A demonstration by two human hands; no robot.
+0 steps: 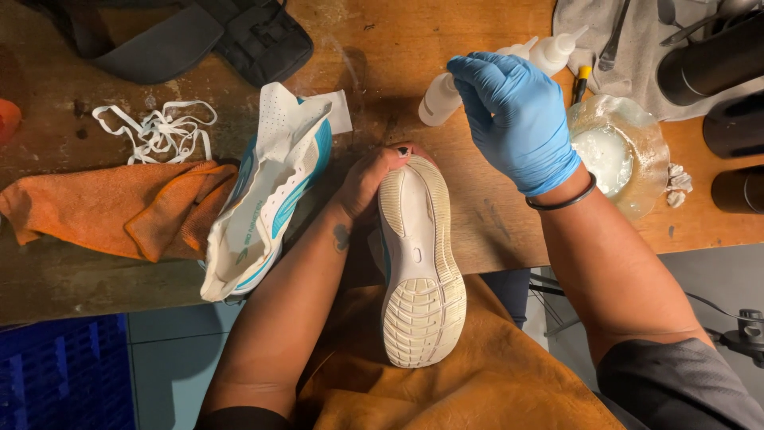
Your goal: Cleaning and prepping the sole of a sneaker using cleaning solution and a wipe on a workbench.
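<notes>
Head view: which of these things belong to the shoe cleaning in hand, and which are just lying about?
In use:
upturned shoe, gripped by the bare left hand
gloved right hand
squeeze bottles
glass bowl of white paste

Lying about:
second shoe
white laces
orange cloth
black bag
</notes>
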